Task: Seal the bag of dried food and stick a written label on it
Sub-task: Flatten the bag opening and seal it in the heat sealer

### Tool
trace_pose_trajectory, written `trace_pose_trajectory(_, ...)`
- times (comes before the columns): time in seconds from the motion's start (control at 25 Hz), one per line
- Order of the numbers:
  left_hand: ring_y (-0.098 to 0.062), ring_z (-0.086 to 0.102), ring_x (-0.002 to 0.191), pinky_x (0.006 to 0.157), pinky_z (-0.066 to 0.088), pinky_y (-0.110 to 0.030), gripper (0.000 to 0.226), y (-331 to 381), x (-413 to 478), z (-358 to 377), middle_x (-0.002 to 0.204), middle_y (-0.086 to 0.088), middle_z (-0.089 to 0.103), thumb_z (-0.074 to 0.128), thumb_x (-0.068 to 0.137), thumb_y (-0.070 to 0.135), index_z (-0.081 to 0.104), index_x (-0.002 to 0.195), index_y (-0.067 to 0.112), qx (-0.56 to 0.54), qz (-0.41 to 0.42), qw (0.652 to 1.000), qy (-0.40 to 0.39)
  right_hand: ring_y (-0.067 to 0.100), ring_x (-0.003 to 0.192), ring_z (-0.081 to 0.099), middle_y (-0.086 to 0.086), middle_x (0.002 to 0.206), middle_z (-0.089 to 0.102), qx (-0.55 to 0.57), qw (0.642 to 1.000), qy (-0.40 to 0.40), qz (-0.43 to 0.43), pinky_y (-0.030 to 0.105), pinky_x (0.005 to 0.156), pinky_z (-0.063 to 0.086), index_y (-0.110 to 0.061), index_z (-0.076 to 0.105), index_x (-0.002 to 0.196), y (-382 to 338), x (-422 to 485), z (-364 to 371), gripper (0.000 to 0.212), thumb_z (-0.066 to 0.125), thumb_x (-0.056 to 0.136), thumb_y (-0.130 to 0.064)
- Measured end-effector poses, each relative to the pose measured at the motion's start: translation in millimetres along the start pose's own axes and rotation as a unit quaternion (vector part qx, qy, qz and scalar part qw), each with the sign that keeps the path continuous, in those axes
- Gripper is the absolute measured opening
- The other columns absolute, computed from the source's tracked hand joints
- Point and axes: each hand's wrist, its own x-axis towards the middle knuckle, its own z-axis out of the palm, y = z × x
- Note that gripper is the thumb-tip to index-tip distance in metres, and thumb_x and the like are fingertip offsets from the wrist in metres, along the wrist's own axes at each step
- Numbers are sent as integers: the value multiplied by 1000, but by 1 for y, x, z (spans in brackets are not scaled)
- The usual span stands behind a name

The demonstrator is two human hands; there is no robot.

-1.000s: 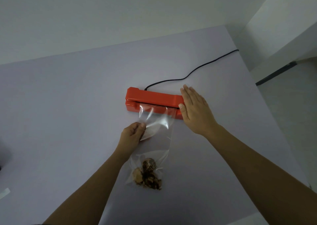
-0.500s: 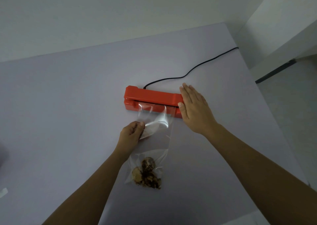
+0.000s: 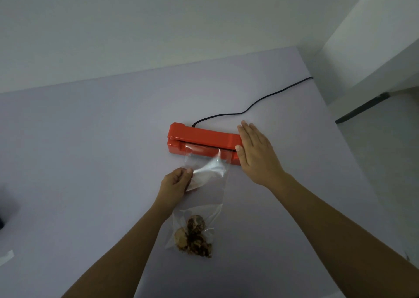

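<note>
1. Position: the clear bag [image 3: 210, 197] lies on the desk [image 3: 90, 161] with its open end fed into the slot of the red sealer [image 3: 199, 136]. The dried food [image 3: 193, 236] sits bunched at the near end, well apart from the sealer.
2. Hands: the left hand [image 3: 175, 184] pinches the bag's left edge between thumb and fingers. The right hand [image 3: 256, 152] lies flat on the right end of the sealer's arm, fingers straight and close together.
3. Step judged in hand: pressing the arm down to weld the bag's mouth. The arm appears lowered onto the film, but whether it is fully closed cannot be told.
4. Defect noted: the film between the pinch and the slot is buckled, with a raised fold. Draw the pinched edge gently back and outward so the film enters flat. A crease under the bar would likely leave a leak.
5. Pressure: apply it evenly downward. Pressing only at the right end may weld the left side weakly.
6. Contents: hold the food away from the slot.
7. Other items: a white strip [image 3: 5, 257] lies at the desk's left edge, and whether it is the label cannot be confirmed. The cord [image 3: 249, 109] runs off to the far right, apart from the bag.
</note>
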Motion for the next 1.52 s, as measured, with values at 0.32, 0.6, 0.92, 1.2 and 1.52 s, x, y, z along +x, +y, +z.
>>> trace_pose_trajectory(0.32, 5, 47, 40, 43, 37, -8, 38, 6, -5, -2, 47, 11, 51, 49, 97, 24, 51, 60, 14, -31, -21, 999, -4, 21, 143, 14, 7, 155, 18, -7, 997, -55, -46, 44, 115, 9, -13, 13, 147, -1, 0, -45, 59, 33, 98, -38)
trace_pose_trajectory(0.6, -10, 63, 59, 55, 52, -21, 30, -1, -1, -5, 70, -4, 62, 52, 96, 26, 61, 79, 3, -71, -65, 995, -8, 7, 109, 52, -5, 108, 59, 333, 940, 62, -45, 17, 97, 31, -23, 29, 138, -66, 20, -117, 81, 74, 73, -40)
trace_pose_trajectory(0.92, -20, 70, 74, 71, 59, -32, 24, 0, 1, -9, 90, -12, 68, 55, 93, 24, 60, 104, 2, -48, -67, 996, 19, -6, 119, 46, -11, 135, 44, 545, 822, 156, -59, 17, 100, 38, -21, 37, 134, -122, 33, -109, 48, 57, 90, -22)
trace_pose_trajectory(1.2, -19, 66, 59, 57, 59, -26, 48, 15, -4, -7, 93, -3, 60, 51, 94, 15, 35, 137, 32, 102, 76, 991, 48, 16, 57, 36, -2, 68, 35, 513, 692, 241, 447, 17, 51, 35, -19, 31, 72, -80, -41, 13, 32, 55, 90, -31)
trace_pose_trajectory(1.52, -25, 66, 62, 55, 59, -27, 56, 29, 8, -8, 99, -13, 57, 41, 98, 18, 20, 147, 34, 279, 80, 957, -15, 12, 78, 66, -2, 87, 68, 591, 712, 37, 376, 23, 68, 51, -17, 65, 85, -76, -23, 18, 29, 54, 89, -44)
